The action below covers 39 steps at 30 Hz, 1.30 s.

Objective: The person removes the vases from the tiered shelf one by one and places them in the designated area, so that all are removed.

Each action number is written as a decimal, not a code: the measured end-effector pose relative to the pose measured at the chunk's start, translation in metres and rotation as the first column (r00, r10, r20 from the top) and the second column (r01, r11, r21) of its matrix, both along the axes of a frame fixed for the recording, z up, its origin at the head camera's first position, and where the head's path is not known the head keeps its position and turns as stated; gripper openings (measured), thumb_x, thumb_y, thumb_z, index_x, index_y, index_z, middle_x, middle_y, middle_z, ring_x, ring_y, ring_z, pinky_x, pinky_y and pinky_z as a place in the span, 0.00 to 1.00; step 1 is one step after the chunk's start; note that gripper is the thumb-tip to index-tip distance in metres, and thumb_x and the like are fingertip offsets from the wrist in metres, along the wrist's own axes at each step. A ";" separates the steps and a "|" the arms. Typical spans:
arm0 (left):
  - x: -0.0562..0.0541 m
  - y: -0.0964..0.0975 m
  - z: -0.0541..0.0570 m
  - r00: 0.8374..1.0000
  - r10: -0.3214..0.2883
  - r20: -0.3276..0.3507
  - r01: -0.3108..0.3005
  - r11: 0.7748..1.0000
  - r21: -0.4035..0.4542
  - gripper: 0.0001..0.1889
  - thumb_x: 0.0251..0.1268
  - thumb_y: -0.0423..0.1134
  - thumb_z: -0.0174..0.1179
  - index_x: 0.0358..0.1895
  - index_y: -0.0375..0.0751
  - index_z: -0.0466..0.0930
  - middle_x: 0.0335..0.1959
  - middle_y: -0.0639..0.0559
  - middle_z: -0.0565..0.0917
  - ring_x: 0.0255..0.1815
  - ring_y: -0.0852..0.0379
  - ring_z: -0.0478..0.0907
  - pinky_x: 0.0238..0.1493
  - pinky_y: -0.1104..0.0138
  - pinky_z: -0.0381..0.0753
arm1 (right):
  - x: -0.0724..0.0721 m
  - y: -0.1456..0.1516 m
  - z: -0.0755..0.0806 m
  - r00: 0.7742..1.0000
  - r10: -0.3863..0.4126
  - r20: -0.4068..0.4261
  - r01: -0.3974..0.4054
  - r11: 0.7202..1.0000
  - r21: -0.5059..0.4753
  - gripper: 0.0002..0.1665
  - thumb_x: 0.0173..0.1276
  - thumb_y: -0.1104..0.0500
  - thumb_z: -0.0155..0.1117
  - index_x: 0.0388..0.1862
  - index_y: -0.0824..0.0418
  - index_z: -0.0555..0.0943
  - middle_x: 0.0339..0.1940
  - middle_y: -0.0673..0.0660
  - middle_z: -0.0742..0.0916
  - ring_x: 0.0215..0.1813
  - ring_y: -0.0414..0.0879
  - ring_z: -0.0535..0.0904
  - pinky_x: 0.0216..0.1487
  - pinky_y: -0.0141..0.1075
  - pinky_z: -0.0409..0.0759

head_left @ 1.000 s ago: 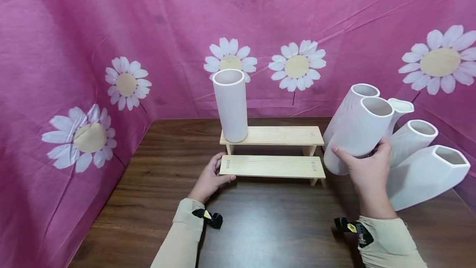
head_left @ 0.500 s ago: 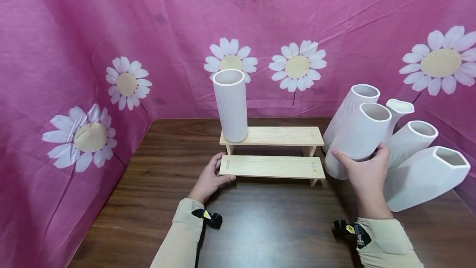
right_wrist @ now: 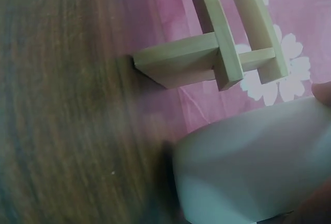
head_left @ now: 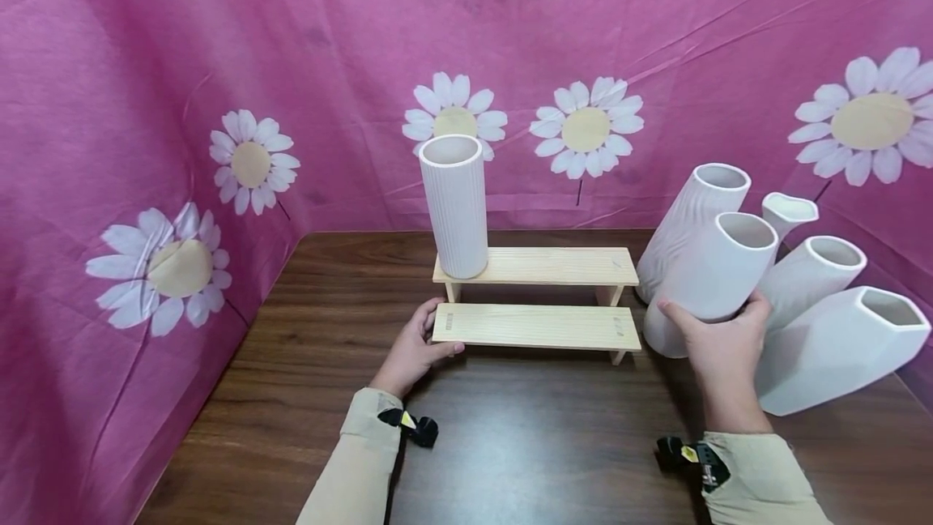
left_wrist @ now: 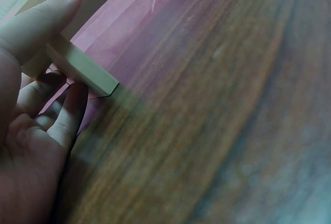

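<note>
A pale two-step wooden stand (head_left: 535,324) sits mid-table in the head view. My left hand (head_left: 412,353) grips the left end of its lower step, thumb along the front edge. In the left wrist view the fingers (left_wrist: 70,113) curl behind the leg. A ribbed white cylindrical vase (head_left: 453,209) stands upright on the upper step's left end. Right of the stand, my right hand (head_left: 725,351) grips a smooth white vase (head_left: 703,274), thumb on its near left side, the far fingers hidden behind it. The smooth vase's base shows close to the tabletop in the right wrist view.
Close around the right hand stand several more white vases: a wavy-textured one (head_left: 688,213) behind, a flared-rim one (head_left: 790,213), a textured one (head_left: 812,278), and a faceted one (head_left: 838,351). A pink daisy-print cloth (head_left: 350,104) rises behind the dark wooden table (head_left: 525,444).
The smooth vase in my right hand has come slightly down and nearer to me, away from the wavy vase. My left hand and the stand have stayed put.
</note>
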State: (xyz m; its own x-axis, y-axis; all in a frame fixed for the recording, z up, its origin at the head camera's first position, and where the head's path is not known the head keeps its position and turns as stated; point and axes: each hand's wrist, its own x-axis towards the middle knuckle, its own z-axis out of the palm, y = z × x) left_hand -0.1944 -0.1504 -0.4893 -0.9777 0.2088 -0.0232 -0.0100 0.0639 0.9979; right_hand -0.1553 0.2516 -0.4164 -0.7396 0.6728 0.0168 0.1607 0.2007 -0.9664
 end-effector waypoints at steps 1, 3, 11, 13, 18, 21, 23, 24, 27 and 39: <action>0.000 0.000 0.000 1.000 0.002 -0.005 -0.002 1.000 0.000 0.48 0.53 0.21 0.72 0.76 0.31 0.55 0.68 0.37 0.74 0.57 0.51 0.78 0.51 0.71 0.78 | 0.000 0.000 -0.001 1.000 -0.001 0.001 0.001 1.000 0.001 0.63 0.46 0.53 0.85 0.76 0.49 0.56 0.69 0.51 0.69 0.68 0.44 0.63 0.71 0.37 0.58; 0.001 0.000 0.000 1.000 0.008 -0.009 -0.008 1.000 0.003 0.47 0.53 0.22 0.72 0.76 0.33 0.56 0.68 0.38 0.75 0.56 0.52 0.78 0.50 0.71 0.78 | 0.000 0.001 -0.003 1.000 -0.004 0.000 0.004 1.000 0.006 0.63 0.46 0.53 0.85 0.76 0.49 0.56 0.69 0.51 0.69 0.68 0.45 0.63 0.71 0.37 0.58; 0.003 0.001 0.001 0.999 -0.005 -0.048 0.006 1.000 0.026 0.45 0.54 0.21 0.71 0.75 0.32 0.57 0.67 0.36 0.75 0.53 0.53 0.80 0.47 0.69 0.81 | 0.000 0.001 -0.005 1.000 -0.005 -0.024 0.006 1.000 0.019 0.62 0.46 0.55 0.85 0.76 0.50 0.57 0.68 0.51 0.69 0.68 0.45 0.63 0.71 0.37 0.58; 0.004 0.000 0.001 0.999 -0.002 -0.050 0.003 1.000 0.024 0.45 0.53 0.21 0.71 0.75 0.32 0.57 0.67 0.36 0.75 0.53 0.53 0.80 0.48 0.69 0.81 | -0.001 0.001 -0.005 1.000 -0.003 -0.030 0.004 1.000 0.020 0.62 0.46 0.54 0.85 0.75 0.50 0.57 0.68 0.51 0.69 0.68 0.45 0.63 0.71 0.37 0.58; 0.003 0.000 0.001 0.999 0.000 -0.048 0.001 1.000 0.017 0.45 0.53 0.21 0.71 0.75 0.32 0.57 0.67 0.37 0.75 0.54 0.53 0.79 0.50 0.70 0.79 | -0.002 0.000 -0.006 0.999 -0.006 -0.035 0.007 1.000 0.028 0.61 0.47 0.53 0.84 0.75 0.50 0.57 0.68 0.52 0.69 0.69 0.46 0.63 0.71 0.38 0.57; 0.003 0.001 0.001 0.999 -0.001 -0.045 0.002 1.000 0.021 0.45 0.53 0.21 0.71 0.75 0.32 0.56 0.67 0.37 0.75 0.54 0.53 0.79 0.50 0.70 0.79 | -0.002 0.000 -0.007 0.999 -0.012 -0.031 0.013 0.999 0.040 0.60 0.47 0.52 0.84 0.75 0.49 0.58 0.69 0.53 0.69 0.69 0.47 0.63 0.71 0.38 0.58; 0.003 0.001 0.000 0.999 -0.001 -0.042 0.002 1.000 0.023 0.45 0.53 0.21 0.71 0.75 0.32 0.56 0.67 0.37 0.75 0.54 0.53 0.79 0.50 0.70 0.79 | -0.003 0.001 -0.008 1.000 -0.014 -0.028 0.016 0.999 0.045 0.60 0.47 0.51 0.84 0.74 0.49 0.58 0.69 0.53 0.70 0.69 0.47 0.63 0.71 0.39 0.58; 0.003 0.001 0.000 0.999 -0.002 -0.042 0.003 1.000 0.022 0.45 0.54 0.21 0.71 0.75 0.32 0.56 0.67 0.37 0.75 0.54 0.53 0.79 0.50 0.70 0.79 | -0.003 0.001 -0.009 1.000 -0.015 -0.027 0.017 0.999 0.044 0.60 0.47 0.51 0.84 0.74 0.48 0.58 0.70 0.53 0.70 0.69 0.47 0.63 0.71 0.39 0.58; 0.003 0.002 0.001 0.999 -0.002 -0.045 0.003 1.000 0.018 0.45 0.54 0.21 0.71 0.75 0.31 0.56 0.67 0.37 0.75 0.55 0.53 0.79 0.50 0.71 0.79 | -0.004 0.002 -0.010 0.999 -0.011 -0.035 0.012 0.999 0.041 0.60 0.48 0.51 0.84 0.75 0.48 0.58 0.71 0.53 0.69 0.69 0.46 0.63 0.71 0.39 0.57; 0.003 0.001 0.001 0.999 -0.001 -0.042 0.001 1.000 0.014 0.46 0.54 0.22 0.71 0.75 0.31 0.56 0.68 0.37 0.75 0.56 0.53 0.78 0.51 0.71 0.79 | -0.012 0.002 -0.014 0.997 0.038 -0.074 -0.035 0.999 0.037 0.62 0.51 0.53 0.82 0.77 0.51 0.52 0.73 0.57 0.65 0.71 0.47 0.61 0.72 0.36 0.55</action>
State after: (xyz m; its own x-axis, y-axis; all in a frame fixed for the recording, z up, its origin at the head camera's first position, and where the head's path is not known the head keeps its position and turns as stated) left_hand -0.1913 -0.1491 -0.4884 -0.9775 0.2100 0.0208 0.0319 0.0499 0.9982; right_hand -0.1672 0.2536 -0.4303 -0.7595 0.6433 0.0963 0.0799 0.2392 -0.9677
